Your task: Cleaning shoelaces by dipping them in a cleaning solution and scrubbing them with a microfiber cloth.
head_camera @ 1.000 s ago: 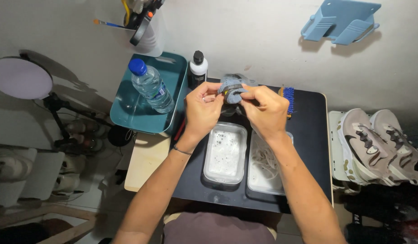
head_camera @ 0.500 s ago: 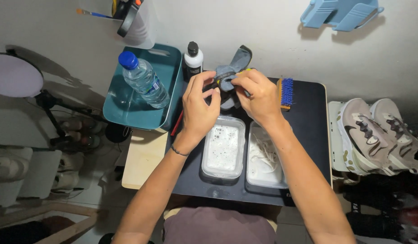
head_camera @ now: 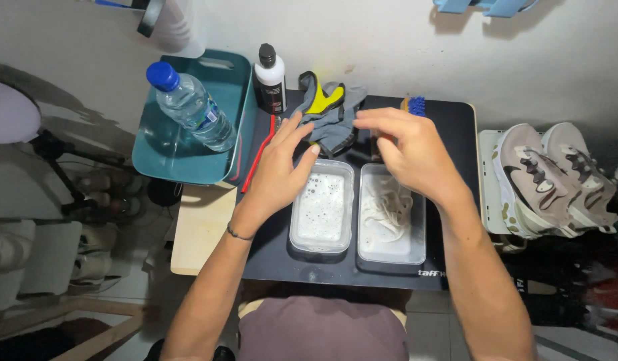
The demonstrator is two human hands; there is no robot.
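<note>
Nearest you, two clear plastic tubs sit side by side on the black mat (head_camera: 449,200): the foamy tub (head_camera: 321,206) on the left, and the tub of white laces (head_camera: 391,212) on the right, its far end covered by your right hand (head_camera: 406,150). That hand hovers flat, fingers loosely spread and gripping nothing you can see; what lies under the palm is hidden. Your left hand (head_camera: 281,164) is also open, fingertips touching the near edge of the grey and yellow shoe part (head_camera: 328,110), which lies crumpled at the mat's far edge. Behind your right hand only a corner of a blue brush (head_camera: 415,104) shows. Farther left, a black-capped white bottle (head_camera: 270,79) stands beside a teal tray (head_camera: 232,87) holding a water bottle (head_camera: 190,107).
</note>
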